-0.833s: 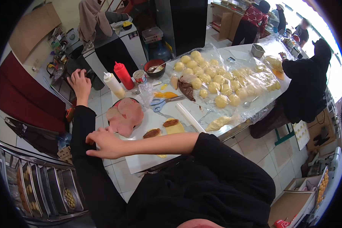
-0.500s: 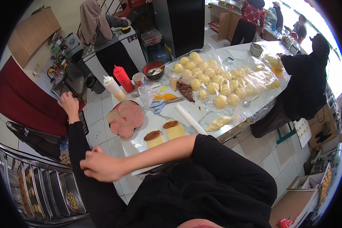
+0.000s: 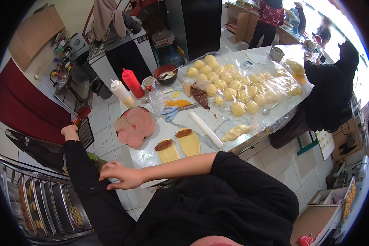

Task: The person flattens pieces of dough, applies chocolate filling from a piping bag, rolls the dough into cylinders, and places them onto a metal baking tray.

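My left hand [image 3: 70, 132] is stretched out at the left, away from the table, its fingers mostly hidden behind its back. My right hand [image 3: 121, 175] reaches across my body, with thumb and bent fingertips against the black sleeve [image 3: 95, 186] of my left forearm; they seem to pinch its cloth. Beyond my right arm, two flat oval dough pieces [image 3: 190, 146] lie on the table, each with a brown filling strip [image 3: 164, 144] at its far end. A plate of round pink meat slices [image 3: 137, 126] sits left of them.
Covered dough balls [image 3: 235, 85] fill the table's far side. Nearer are a white roll [image 3: 206, 129], blue-handled scissors [image 3: 171, 113], piping bags [image 3: 235, 133] and squeeze bottles [image 3: 132, 83]. A tray rack [image 3: 49, 205] stands at lower left. A co-worker in black [image 3: 330, 86] stands at right.
My left hand has dropped lower and slightly left. My right hand has shifted a little right and up, its thumb now apart from the fingers. The co-worker at right has reached farther away.
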`<act>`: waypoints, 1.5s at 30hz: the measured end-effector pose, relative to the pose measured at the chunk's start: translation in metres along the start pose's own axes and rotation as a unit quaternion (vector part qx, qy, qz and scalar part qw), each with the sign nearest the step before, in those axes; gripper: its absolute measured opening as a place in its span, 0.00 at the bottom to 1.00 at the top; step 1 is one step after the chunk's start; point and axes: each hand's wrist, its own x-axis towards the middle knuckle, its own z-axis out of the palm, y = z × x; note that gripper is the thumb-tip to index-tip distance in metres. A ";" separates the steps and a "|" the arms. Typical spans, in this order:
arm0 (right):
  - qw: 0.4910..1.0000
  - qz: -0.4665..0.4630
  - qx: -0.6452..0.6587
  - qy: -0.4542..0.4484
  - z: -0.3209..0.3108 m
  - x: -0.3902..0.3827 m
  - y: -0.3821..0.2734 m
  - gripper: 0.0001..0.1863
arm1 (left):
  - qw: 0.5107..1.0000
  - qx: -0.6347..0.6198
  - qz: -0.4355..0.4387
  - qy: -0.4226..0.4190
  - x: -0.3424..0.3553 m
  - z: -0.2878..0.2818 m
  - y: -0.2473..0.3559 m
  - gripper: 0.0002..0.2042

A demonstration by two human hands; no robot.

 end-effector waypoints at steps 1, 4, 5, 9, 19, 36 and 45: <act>0.998 0.013 0.018 -0.051 0.007 -0.001 0.005 0.15 | 0.999 -0.030 -0.008 0.014 0.004 0.005 0.004 0.19; 0.942 0.089 0.283 -0.159 0.015 -0.014 -0.020 0.15 | 0.984 -0.166 -0.051 0.035 0.005 0.016 0.039 0.19; 0.913 0.050 0.351 -0.200 0.014 -0.016 -0.022 0.18 | 0.965 -0.242 -0.101 0.022 0.001 0.017 0.050 0.19; 0.940 0.136 0.268 -0.163 0.007 -0.059 0.009 0.19 | 0.756 -0.426 -0.304 -0.394 -0.018 -0.018 0.075 0.05; 0.921 0.352 0.038 0.164 -0.147 -0.209 0.051 0.18 | 0.610 0.058 0.249 -0.750 -0.092 -0.278 0.019 0.19; 0.648 0.510 -0.443 0.351 -0.272 -0.210 0.155 0.30 | 0.738 0.196 0.315 -0.564 -0.053 -0.288 -0.049 0.11; 0.525 0.634 -0.517 0.236 -0.299 -0.169 0.205 0.36 | 0.785 0.186 0.334 -0.488 -0.031 -0.302 -0.027 0.10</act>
